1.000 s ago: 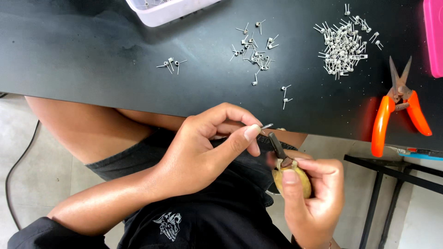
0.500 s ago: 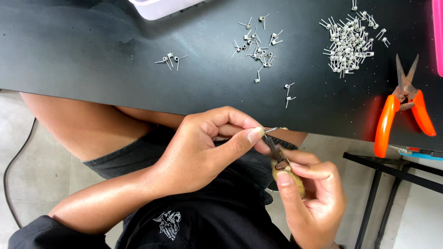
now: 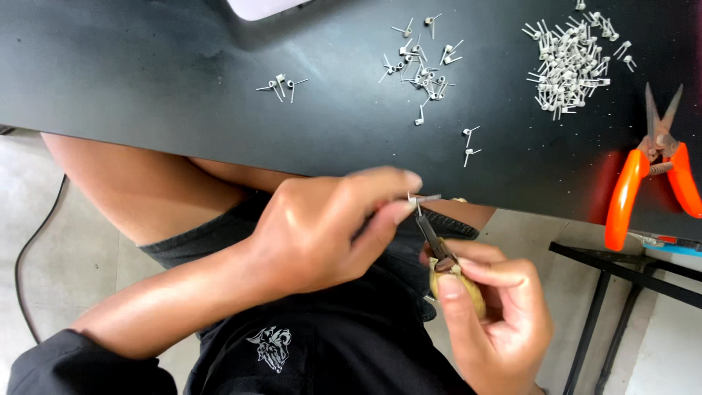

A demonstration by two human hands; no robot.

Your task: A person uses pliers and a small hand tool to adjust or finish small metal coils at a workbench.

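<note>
Hands at work below the near edge of a matte black tabletop [image 3: 146, 73], over the lap of the seated person. Left hand [image 3: 322, 234]: thumb and forefinger pressed together, pinching a small silvery metal wire piece [image 3: 425, 198] at its near end, so that the free end sticks out toward the tool. Right hand [image 3: 497, 322]: fingers curled and closed around the yellowish grips of a small dark-jawed pair of pliers [image 3: 439, 252], thumb laid along the top for control; the slim nose points up and meets the wire piece just beside the left fingertips. Whether the jaws have closed on the wire cannot be told.

On the tabletop, sorted by place: a dense heap of small silvery bent-wire parts [image 3: 567, 69] at the far right; a looser scatter of the same parts [image 3: 420, 62] toward the middle; a few lone parts [image 3: 281, 84] further left; two single ones [image 3: 470, 143] nearer the edge. Orange-handled metal snips [image 3: 653, 172] lie at the right, blades pointing away, within reach of the right hand. White tray corner [image 3: 263, 7] at the top edge. No package, label or sign shows on the table; a pale printed emblem [image 3: 269, 344] marks the black garment.
</note>
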